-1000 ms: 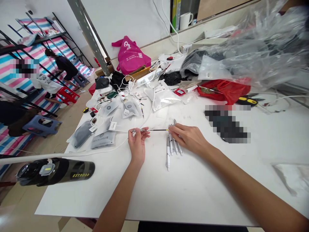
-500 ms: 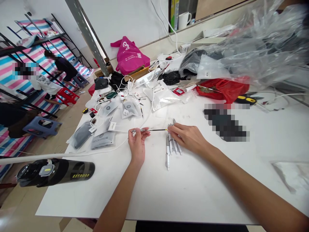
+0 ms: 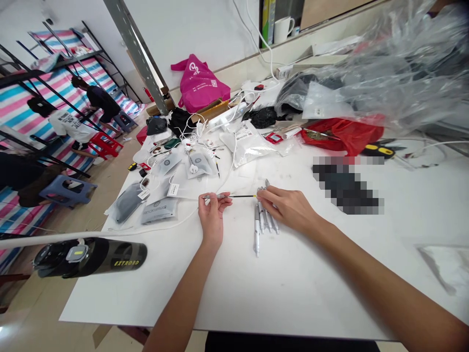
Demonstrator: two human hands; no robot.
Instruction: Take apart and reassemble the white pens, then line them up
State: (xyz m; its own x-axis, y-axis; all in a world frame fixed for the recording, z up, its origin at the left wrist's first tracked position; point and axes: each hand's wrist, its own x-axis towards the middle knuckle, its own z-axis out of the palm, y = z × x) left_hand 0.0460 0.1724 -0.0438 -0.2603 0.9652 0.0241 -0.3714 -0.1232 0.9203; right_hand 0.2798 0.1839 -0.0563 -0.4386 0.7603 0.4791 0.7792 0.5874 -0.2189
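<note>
My left hand (image 3: 213, 215) is closed, pinching a grey pen barrel piece (image 3: 206, 197) between thumb and fingers. A thin dark pen refill (image 3: 242, 196) stretches level from that piece across to my right hand (image 3: 287, 208). The fingertips of the right hand are pinched together at the refill's yellowish end, partly hiding it. Under and beside the right hand lie several silver and white pens (image 3: 257, 237) side by side on the white table (image 3: 234, 293). The right fingers cover the upper parts of some of them.
A dark bottle (image 3: 110, 255) lies on its side at the left. Grey pouches (image 3: 159, 210), cables and a white packet (image 3: 244, 144) crowd the back left. A pink bag (image 3: 201, 88), red plastic bag (image 3: 342, 134) and clear plastic sheeting (image 3: 403, 83) lie behind. People sit at far left.
The whole view has shifted slightly, so everything sits a little further right. Both hands keep the same hold on the barrel piece and refill.
</note>
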